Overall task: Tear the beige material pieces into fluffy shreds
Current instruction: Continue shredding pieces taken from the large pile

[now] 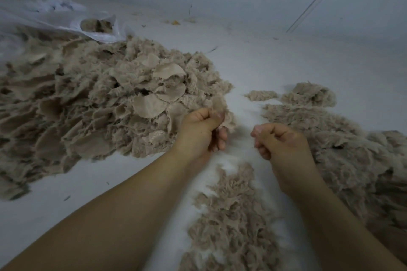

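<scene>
Your left hand (201, 126) pinches a beige piece (218, 105) beside the pile (99, 99); your right hand (278, 142) curls, seemingly holding nothing.

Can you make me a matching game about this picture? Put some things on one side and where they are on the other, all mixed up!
Things:
1. left hand
2. right hand
3. plastic bag
4. big pile of beige pieces

Places or states:
A. lies at the far left, behind the big pile
B. curled up, seems to hold nothing
C. spreads over the left side of the white surface
D. pinches a beige piece

Pairs: 1-D, 2-B, 3-A, 4-C
</scene>
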Tool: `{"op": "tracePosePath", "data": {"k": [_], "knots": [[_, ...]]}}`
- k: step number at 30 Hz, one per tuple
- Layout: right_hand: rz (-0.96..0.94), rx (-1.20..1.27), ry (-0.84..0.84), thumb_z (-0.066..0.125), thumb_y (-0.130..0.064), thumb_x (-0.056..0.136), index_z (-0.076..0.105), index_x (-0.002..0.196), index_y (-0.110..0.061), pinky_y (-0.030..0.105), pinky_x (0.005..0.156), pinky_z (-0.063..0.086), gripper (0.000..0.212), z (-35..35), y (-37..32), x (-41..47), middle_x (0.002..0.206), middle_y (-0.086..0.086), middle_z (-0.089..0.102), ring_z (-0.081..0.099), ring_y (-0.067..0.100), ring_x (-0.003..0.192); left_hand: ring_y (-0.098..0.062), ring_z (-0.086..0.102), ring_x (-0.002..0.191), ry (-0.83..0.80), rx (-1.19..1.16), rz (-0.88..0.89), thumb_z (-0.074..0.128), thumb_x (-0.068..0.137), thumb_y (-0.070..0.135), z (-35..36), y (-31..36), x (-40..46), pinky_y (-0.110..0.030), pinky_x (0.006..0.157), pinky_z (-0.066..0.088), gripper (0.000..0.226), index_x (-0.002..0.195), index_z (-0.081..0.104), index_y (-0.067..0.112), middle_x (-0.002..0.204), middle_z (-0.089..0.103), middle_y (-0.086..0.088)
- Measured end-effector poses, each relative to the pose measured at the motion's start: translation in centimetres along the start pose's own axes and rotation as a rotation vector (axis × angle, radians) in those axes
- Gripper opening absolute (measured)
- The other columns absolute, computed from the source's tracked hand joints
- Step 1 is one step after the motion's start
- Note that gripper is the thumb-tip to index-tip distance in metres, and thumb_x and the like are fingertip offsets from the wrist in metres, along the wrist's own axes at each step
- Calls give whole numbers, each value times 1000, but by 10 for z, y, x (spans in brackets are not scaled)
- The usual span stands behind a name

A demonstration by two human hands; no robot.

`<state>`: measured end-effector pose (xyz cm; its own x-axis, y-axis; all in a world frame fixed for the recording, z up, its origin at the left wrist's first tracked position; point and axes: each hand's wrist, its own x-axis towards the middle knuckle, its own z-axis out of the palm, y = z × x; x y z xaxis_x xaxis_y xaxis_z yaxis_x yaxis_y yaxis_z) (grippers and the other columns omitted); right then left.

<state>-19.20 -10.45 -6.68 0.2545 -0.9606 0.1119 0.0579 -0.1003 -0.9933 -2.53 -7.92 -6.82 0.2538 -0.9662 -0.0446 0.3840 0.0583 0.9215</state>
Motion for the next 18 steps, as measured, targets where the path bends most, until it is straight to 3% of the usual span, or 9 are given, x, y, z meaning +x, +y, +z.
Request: {"op": "tracePosePath", "data": {"k": [2, 4, 5, 8, 11, 14, 16, 18], "knots": [[-53, -57, -252, 69, 8, 85, 75, 75, -12, 19, 64, 54, 23, 4, 0, -6, 70, -1, 74, 66, 9, 65, -18, 40, 31, -29, -24, -13, 54, 98, 11, 0, -1, 0, -17, 35, 26, 28, 70, 51, 12, 47, 53, -8], [-71, -138, -327, 74, 3, 82, 75, 76, -5, 21, 67, 56, 10, 7, 0, -8, 75, 5, 75, 68, 15, 71, -18, 40, 30, -53, -20, -5, 57, 96, 12, 1, -2, 0, -16, 35, 26, 30, 67, 49, 13, 45, 52, -7], [-69, -120, -274, 77, -9, 82, 72, 75, -2, 20, 64, 54, 12, 8, -1, -7, 72, 7, 72, 65, 16, 67, -18, 40, 30, -69, 6, 9, 59, 95, 13, 0, -2, 0, -16, 35, 25, 31, 66, 49, 13, 45, 52, -7], [-8, -72, -52, 76, -42, 69, 60, 81, -5, 21, 53, 47, 42, 8, -1, -2, 68, 6, 58, 53, 15, 59, -18, 43, 29, -175, 129, 33, 63, 93, 14, -2, -3, -1, -17, 33, 27, 27, 68, 53, 9, 47, 54, -9], [-13, -136, 21, 71, -34, 87, 68, 82, -12, 20, 51, 46, 22, 12, 0, -1, 61, -7, 61, 54, 6, 54, -20, 45, 32, -312, 216, 7, 59, 95, 16, -2, -4, -2, -20, 33, 31, 26, 73, 55, 4, 50, 56, -12], [3, -56, 133, 60, -21, 100, 70, 74, -6, 20, 49, 45, 32, 9, 3, 0, 57, 2, 59, 51, 7, 51, -21, 41, 31, -357, 259, -35, 60, 90, 22, -3, -3, 0, -24, 35, 26, 29, 73, 53, -1, 47, 53, -13], [24, -5, 214, 57, -20, 102, 70, 73, -6, 19, 49, 44, 34, 6, 3, 1, 58, 0, 59, 51, 7, 52, -19, 37, 30, -339, 254, -51, 63, 88, 22, -3, -1, -2, -29, 38, 20, 30, 69, 52, 2, 44, 49, -12], [37, 14, 231, 55, -18, 102, 69, 73, -10, 17, 50, 43, 34, 8, 4, 1, 56, -5, 59, 49, 5, 52, -19, 39, 32, -219, 80, 18, 62, 89, 19, -1, 6, -5, -25, 38, 25, 23, 70, 54, 9, 45, 50, -11]]}}
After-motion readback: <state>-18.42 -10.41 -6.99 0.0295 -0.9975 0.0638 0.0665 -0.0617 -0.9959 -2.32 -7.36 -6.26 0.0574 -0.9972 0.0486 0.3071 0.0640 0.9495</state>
